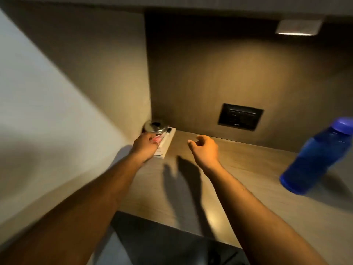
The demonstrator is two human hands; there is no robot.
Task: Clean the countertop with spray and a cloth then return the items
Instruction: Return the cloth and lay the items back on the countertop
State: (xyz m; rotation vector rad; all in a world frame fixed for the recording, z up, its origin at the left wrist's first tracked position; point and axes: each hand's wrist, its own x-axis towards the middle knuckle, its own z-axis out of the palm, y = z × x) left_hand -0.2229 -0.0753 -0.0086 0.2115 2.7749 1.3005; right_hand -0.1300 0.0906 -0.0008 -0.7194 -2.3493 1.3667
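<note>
1. Both forearms reach over the counter (238,169).
2. Right hand (205,148): half open, empty.
3. Left hand (146,147): curled around a steel-lidded jar (154,128), upright in the back-left corner.
4. Blue bottle (317,155) stands far right.

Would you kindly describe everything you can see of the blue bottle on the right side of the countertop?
The blue bottle looks like translucent blue plastic, with a rounded cap of a lighter, more purple blue on top. It stands on the wooden countertop near the right edge of the view, appearing to lean, possibly from the wide-angle lens, and is somewhat blurred. Its cap is on. Neither hand touches it; the right hand is well clear of it. Its contents cannot be told.
</note>
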